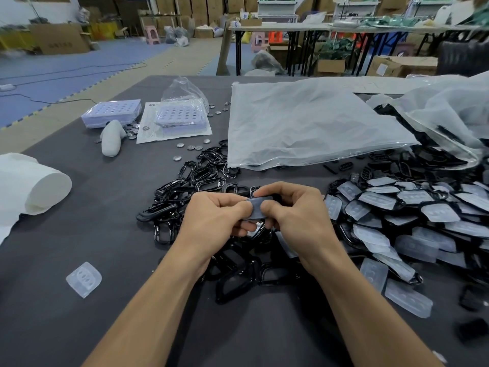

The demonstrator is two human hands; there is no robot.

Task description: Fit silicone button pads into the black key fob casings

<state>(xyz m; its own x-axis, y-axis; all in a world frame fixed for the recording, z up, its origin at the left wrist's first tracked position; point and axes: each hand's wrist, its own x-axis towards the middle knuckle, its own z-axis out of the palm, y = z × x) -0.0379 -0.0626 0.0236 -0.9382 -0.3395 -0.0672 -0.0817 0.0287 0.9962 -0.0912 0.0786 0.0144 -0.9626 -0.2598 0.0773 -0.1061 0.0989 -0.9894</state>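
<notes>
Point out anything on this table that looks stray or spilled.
One silicone pad lies alone on the dark table at lower left, far from the pile of pads and casings on the right. Small silver discs are scattered loose around the pale trays. Nothing looks damaged.

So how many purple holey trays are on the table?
2. One purple tray sits far left; the other tray lies right of it on a paper sheet, partly in a clear bag. More may be stacked underneath.
</notes>
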